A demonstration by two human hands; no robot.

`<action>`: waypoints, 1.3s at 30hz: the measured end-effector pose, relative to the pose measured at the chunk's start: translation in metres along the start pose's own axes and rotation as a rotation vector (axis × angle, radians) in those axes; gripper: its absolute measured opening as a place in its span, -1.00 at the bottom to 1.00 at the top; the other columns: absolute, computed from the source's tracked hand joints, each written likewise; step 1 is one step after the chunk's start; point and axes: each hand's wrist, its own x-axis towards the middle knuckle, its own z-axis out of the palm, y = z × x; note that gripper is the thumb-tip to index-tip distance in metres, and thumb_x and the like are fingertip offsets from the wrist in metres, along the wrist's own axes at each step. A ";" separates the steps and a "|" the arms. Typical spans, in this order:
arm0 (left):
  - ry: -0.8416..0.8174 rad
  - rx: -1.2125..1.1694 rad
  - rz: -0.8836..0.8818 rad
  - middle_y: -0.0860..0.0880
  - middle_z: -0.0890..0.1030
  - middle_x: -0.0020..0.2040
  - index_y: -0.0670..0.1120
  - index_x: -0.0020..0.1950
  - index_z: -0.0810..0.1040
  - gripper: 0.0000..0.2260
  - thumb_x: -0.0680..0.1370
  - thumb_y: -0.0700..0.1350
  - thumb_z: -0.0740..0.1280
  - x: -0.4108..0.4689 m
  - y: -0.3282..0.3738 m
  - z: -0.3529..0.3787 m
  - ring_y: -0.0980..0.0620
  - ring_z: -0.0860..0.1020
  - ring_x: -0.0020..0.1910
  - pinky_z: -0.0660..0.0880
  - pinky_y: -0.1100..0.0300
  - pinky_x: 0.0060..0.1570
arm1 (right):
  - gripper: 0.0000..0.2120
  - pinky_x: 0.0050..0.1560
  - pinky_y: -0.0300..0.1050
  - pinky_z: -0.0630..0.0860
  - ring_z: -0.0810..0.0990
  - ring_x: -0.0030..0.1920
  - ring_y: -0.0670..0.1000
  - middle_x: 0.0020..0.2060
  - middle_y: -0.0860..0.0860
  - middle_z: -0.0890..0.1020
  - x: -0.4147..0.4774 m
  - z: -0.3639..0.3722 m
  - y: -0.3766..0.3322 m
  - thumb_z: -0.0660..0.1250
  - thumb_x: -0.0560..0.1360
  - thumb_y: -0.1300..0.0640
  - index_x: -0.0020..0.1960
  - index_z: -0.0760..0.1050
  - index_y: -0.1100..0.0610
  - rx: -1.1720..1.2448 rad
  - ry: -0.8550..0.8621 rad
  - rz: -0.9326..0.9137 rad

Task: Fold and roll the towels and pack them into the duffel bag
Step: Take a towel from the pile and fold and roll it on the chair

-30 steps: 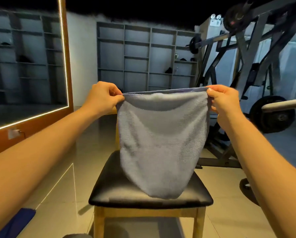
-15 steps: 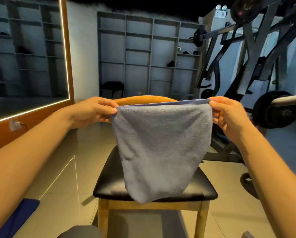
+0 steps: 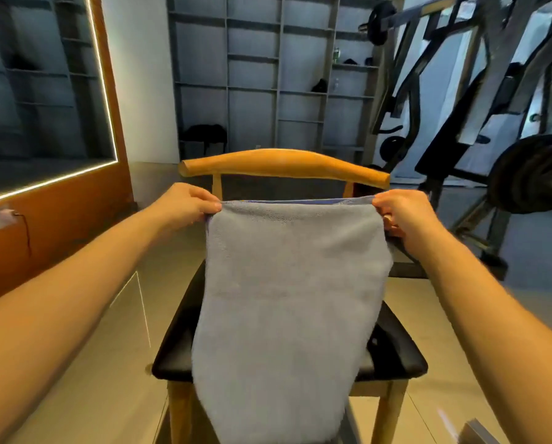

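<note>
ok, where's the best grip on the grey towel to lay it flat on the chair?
The two top corners, each from its outer side, as the left hand and right hand pinch them. The towel is limp and hangs flat between them over the chair seat; one mid-edge grip would likely let it bunch.

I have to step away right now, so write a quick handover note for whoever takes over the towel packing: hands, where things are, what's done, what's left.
Left hand: pinches the top left corner of the grey towel.
Right hand: pinches the top right corner.
Towel: hangs stretched between both hands, in front of the chair; it seems doubled over.
Done: at most a first fold; nothing rolled.
Left: finish folding, roll, pack. The duffel bag is not in view.
</note>
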 end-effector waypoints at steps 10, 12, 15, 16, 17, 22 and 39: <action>0.141 0.280 -0.274 -0.09 0.68 -0.02 -0.07 -0.08 0.72 -0.91 0.56 -0.17 0.41 0.107 -0.147 0.117 -0.15 0.61 0.03 0.60 -0.04 0.10 | -0.85 -0.52 -0.17 0.42 0.54 -0.38 0.10 -0.27 0.20 0.61 0.082 0.082 0.154 0.25 0.61 0.28 -0.05 0.59 0.21 -0.276 0.058 0.200; 0.172 0.346 -0.258 -0.11 0.69 -0.03 -0.08 -0.08 0.72 -0.89 0.58 -0.18 0.39 0.122 -0.157 0.127 -0.17 0.62 -0.02 0.60 -0.02 0.02 | -0.85 -0.48 -0.12 0.52 0.60 -0.36 0.12 -0.24 0.21 0.64 0.095 0.092 0.167 0.24 0.61 0.28 0.00 0.59 0.23 -0.281 0.057 0.229; 0.160 0.456 -0.251 -0.14 0.69 -0.06 -0.11 -0.09 0.70 -0.87 0.59 -0.21 0.36 0.138 -0.170 0.140 -0.17 0.62 -0.06 0.54 0.01 -0.13 | -0.85 -0.33 -0.02 0.66 0.66 -0.33 0.15 -0.27 0.18 0.63 0.108 0.104 0.180 0.23 0.63 0.27 0.04 0.59 0.24 -0.299 0.046 0.253; 0.138 0.491 -0.253 -0.15 0.68 -0.04 -0.12 -0.07 0.69 -0.89 0.59 -0.20 0.37 0.139 -0.172 0.142 -0.17 0.61 -0.06 0.51 0.02 -0.14 | -0.85 -0.30 -0.01 0.67 0.66 -0.34 0.15 -0.27 0.18 0.63 0.109 0.106 0.183 0.23 0.63 0.27 0.03 0.58 0.24 -0.305 0.038 0.264; 0.120 0.526 -0.254 -0.15 0.67 0.00 -0.13 -0.02 0.67 -0.92 0.58 -0.19 0.37 0.139 -0.171 0.143 -0.18 0.60 -0.04 0.51 0.02 -0.13 | -0.85 -0.30 -0.02 0.68 0.66 -0.35 0.14 -0.24 0.18 0.63 0.109 0.107 0.185 0.23 0.63 0.28 0.04 0.58 0.24 -0.301 0.020 0.279; 0.011 0.612 -0.028 -0.07 0.55 0.15 -0.05 0.20 0.51 -0.71 0.54 -0.01 0.44 0.098 -0.112 0.154 -0.13 0.57 0.05 0.53 0.00 -0.05 | -0.86 -0.31 -0.02 0.65 0.70 -0.20 0.19 -0.05 0.19 0.62 0.091 0.091 0.173 0.32 0.60 0.32 0.14 0.52 0.19 -0.193 -0.066 0.302; -0.195 0.269 -0.111 -0.05 0.64 -0.23 -0.03 -0.13 0.65 -0.94 0.52 -0.08 0.48 -0.035 -0.061 0.205 -0.13 0.63 -0.13 0.58 0.07 -0.06 | -0.92 -0.41 -0.35 0.46 0.58 -0.43 -0.18 -0.26 0.05 0.67 -0.061 0.020 0.151 0.37 0.58 0.23 -0.03 0.65 0.16 -0.554 -0.555 -0.048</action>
